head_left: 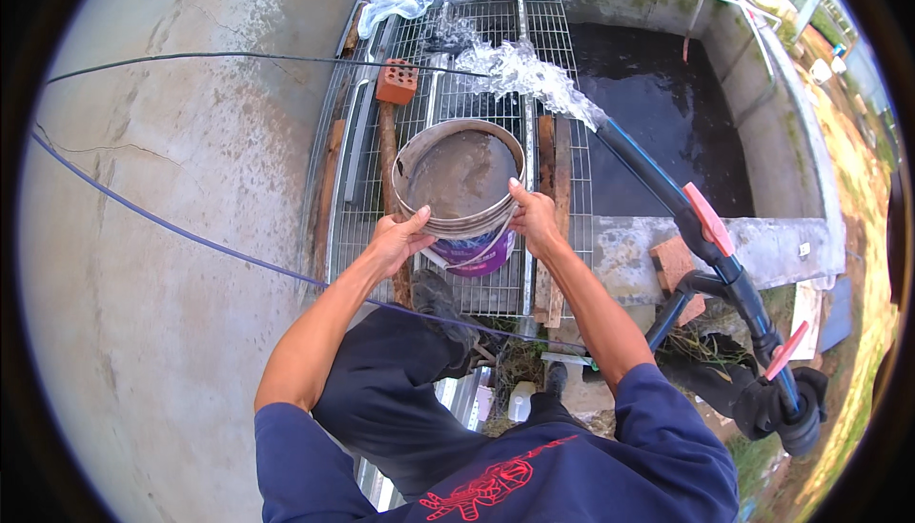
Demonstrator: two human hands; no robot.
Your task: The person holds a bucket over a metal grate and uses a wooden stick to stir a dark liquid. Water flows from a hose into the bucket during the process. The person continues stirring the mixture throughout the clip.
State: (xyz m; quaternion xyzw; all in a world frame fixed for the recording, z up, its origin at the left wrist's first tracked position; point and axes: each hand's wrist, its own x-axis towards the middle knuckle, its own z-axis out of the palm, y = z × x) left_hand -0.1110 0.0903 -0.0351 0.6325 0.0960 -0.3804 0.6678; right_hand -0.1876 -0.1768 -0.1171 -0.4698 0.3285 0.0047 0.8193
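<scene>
Both my hands grip the rim of a plastic bucket (472, 226) with a purple printed side and a wire handle. Muddy brown water (465, 172) fills much of it. My left hand (400, 240) holds the near left of the rim, thumb on top. At the near right, my right hand (535, 219) grips it the same way. The bucket is over a metal wire grating (493, 301); whether its base touches the mesh is hidden. Beyond it, a black pipe (643, 165) with a blue stripe spouts a strong stream of water (532, 79) onto the grating.
A perforated red brick (397, 82) sits left of the water stream. Wooden bars (554, 237) lie along the grating. On the right are a concrete tank (658, 115) of dark water and pink valve handles (708, 219). A blue hose (193, 233) crosses low on the left.
</scene>
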